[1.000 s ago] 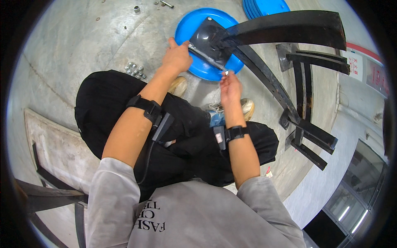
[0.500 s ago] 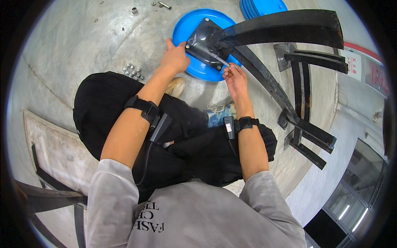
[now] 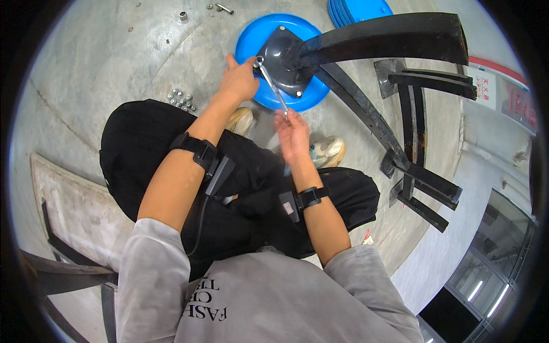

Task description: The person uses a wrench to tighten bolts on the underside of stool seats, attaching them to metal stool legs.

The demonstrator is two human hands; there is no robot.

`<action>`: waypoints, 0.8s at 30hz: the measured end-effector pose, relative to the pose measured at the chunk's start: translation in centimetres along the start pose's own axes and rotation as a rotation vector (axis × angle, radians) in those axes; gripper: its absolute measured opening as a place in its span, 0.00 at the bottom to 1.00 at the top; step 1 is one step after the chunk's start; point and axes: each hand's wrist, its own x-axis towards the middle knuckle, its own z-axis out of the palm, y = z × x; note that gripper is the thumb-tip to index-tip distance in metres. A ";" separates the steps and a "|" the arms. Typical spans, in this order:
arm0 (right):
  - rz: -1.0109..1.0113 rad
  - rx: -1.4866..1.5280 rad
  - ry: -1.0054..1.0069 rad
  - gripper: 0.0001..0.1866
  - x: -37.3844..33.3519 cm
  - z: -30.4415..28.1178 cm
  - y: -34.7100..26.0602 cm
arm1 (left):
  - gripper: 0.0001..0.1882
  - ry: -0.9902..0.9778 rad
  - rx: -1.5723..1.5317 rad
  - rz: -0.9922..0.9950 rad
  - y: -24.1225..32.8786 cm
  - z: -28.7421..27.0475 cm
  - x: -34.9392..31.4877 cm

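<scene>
A blue round disc (image 3: 245, 39) lies beneath a black metal base plate (image 3: 280, 48), which has bolts or nuts at its corners. My left hand (image 3: 237, 81) is closed at the disc's left rim, thumb by the plate's left corner; its other fingertips are partly hidden. A silver wrench (image 3: 273, 86) has its ring head at that corner bolt, close to my left thumb. My right hand (image 3: 294, 136) pinches the wrench's near end, just off the disc's front edge. From the plate rise curved black steel legs (image 3: 377, 43) toward the right.
Several loose nuts (image 3: 182, 100) lie on the concrete floor left of my foot. A socket (image 3: 183, 16) and a bolt (image 3: 225, 8) lie farther off. More blue discs (image 3: 366, 10) are stacked at the back. Other black steel frames (image 3: 413, 120) stand on the right.
My right hand has swung left and toward me, turning the wrench from a rightward slant to a steeper angle. My left hand stays at the plate's left corner.
</scene>
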 end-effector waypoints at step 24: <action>0.291 -0.410 -0.116 0.05 -1.3 1.5 1.3 | 0.25 -0.044 0.025 -0.047 0.8 -1.1 -0.6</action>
